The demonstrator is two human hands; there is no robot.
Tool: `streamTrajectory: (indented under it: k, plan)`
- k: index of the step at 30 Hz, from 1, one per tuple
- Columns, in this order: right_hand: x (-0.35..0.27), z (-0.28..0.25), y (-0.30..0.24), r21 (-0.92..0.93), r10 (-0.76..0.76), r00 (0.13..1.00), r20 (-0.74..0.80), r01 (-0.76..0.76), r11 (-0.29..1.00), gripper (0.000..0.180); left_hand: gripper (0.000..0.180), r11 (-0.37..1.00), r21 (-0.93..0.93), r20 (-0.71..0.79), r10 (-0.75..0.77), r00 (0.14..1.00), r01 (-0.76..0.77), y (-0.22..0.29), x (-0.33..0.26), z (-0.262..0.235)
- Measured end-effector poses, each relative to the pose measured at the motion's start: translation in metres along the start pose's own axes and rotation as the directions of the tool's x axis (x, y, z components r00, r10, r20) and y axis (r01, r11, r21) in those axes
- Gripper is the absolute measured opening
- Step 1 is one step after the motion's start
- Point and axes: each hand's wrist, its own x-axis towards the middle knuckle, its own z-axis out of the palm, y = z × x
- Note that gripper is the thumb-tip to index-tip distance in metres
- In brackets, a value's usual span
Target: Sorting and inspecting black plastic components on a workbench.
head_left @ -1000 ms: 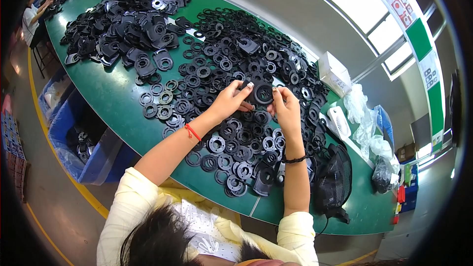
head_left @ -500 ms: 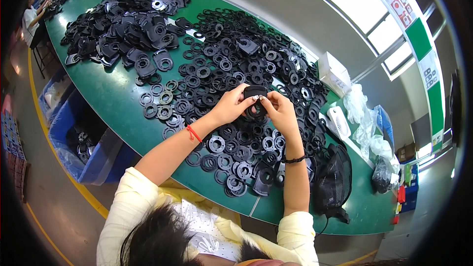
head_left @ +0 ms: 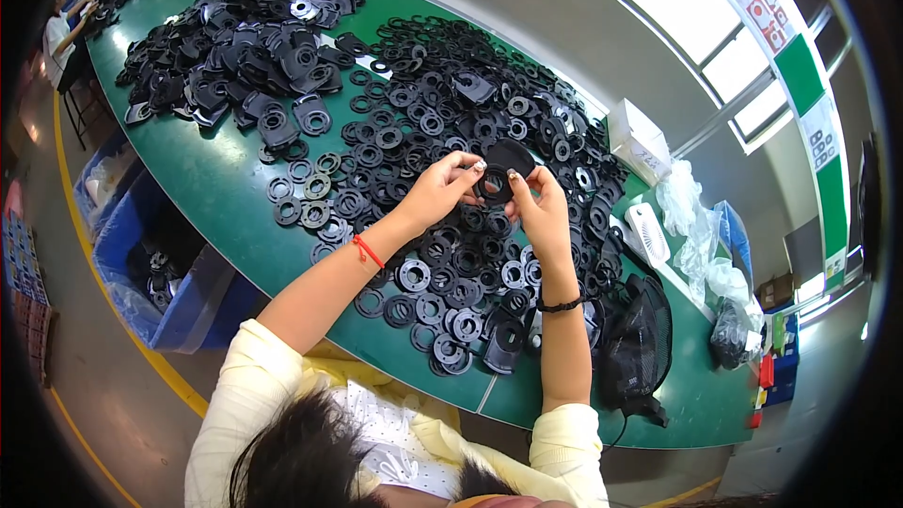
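Note:
Above the heap, my two hands hold one black plastic part (head_left: 509,162) with a flat rounded plate and a round ring opening at its near end. My left hand (head_left: 442,190) pinches the ring's left edge between thumb and fingers. On the other side, my right hand (head_left: 542,214) is closed on the part, thumb on the ring and fingers behind it. Many loose black rings (head_left: 414,275) lie around and beneath my hands. A similar black plate with a ring (head_left: 504,339) rests near the table's front edge.
A big pile of black plates (head_left: 245,47) covers the green table's (head_left: 226,198) far left. At right are a black mesh bag (head_left: 636,343), a white plastic tray (head_left: 646,233), a white box (head_left: 640,136) and clear plastic bags (head_left: 691,216). Blue bins (head_left: 179,292) stand at left; a person (head_left: 58,42) sits beyond.
The held part has tilted so its flat face and ring opening now show. Both hands have shifted their grip slightly, the left moving a little to the left.

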Motion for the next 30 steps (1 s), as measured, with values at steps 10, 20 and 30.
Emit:
streamTrajectory:
  k: [10,20,30]
  plan:
    - [0.000,0.000,-0.001,-0.470,-0.426,0.903,0.055,0.400,0.787,0.041,0.020,0.911,0.361,0.028,0.200,0.979,-0.197,0.006,-0.008,0.008]
    - [0.001,-0.005,0.001,-0.416,-0.231,0.973,0.012,0.215,0.884,0.023,0.022,0.798,0.590,0.039,0.120,0.992,-0.120,0.012,-0.005,0.000]
    - [0.004,-0.037,-0.010,-0.385,-0.146,0.986,-0.075,0.107,0.917,0.028,0.071,0.948,0.131,-0.582,0.309,0.752,-0.289,0.051,0.009,-0.112]
